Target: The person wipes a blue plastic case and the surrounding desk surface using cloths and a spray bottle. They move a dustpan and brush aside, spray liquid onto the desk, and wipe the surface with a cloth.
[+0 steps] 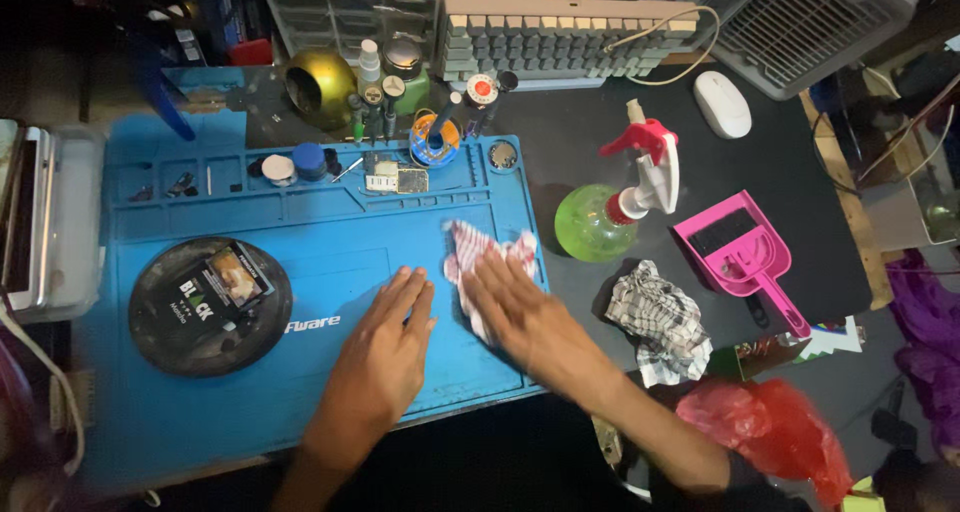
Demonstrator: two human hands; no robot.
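A red checked cloth (485, 262) is pressed on the blue mat (330, 227) under the flat, open right hand (515, 307), nothing gripped; the left hand (385, 347) is laid flat, empty.

Cloth (480, 257) on mat (300, 382), under right hand (520, 307); spray bottle (610, 212) rightward.

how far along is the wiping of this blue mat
Midway, it seems. Done: the mat's middle looks bare around the hands. In hand: the right hand presses a red-and-white cloth flat on the blue mat, blurred as if moving; the left hand rests flat beside it. Left: the black round dish and the small parts in the top compartments remain on the mat.
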